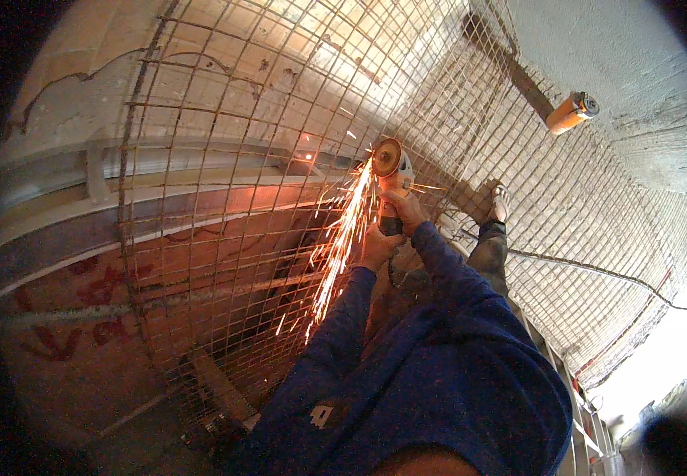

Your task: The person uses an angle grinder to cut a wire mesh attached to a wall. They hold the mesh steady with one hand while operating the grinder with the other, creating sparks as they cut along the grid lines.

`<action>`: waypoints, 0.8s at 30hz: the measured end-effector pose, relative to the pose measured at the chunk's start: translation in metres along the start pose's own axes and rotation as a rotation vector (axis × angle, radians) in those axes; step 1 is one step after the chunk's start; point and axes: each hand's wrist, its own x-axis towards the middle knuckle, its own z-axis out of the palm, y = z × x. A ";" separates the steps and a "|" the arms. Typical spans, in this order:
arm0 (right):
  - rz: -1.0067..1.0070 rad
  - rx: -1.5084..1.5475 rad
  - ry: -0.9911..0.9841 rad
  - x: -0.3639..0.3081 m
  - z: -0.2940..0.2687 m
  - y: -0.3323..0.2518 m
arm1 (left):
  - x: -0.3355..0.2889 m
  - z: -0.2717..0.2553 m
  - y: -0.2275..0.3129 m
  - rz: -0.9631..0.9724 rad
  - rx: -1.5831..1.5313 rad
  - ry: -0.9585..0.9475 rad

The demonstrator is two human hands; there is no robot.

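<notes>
1. Nearest: blue sleeves [458, 274]; the lower picture edge cuts off the torso.
2. Left hand [376, 247] closed around the grinder's dark rear end; right hand [408, 211] wrapped around its body. Fingers partly hidden.
3. Orange angle grinder [395, 184] at centre, its disc [388, 157] uppermost, before wire mesh [553, 198]. Disc-to-mesh contact cannot be made out.
4. Sparks [349, 226] stream down-left, alongside the left sleeve, obscuring mesh behind; open room lies between grinder and the mesh's left edge.
5. Orange cylinder [567, 116], upper right, well apart from the grinder; contents, if any, indeterminable.
</notes>
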 end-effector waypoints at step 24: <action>-0.006 -0.099 0.041 -0.020 0.016 -0.023 | -0.013 0.002 0.018 0.082 -0.071 0.005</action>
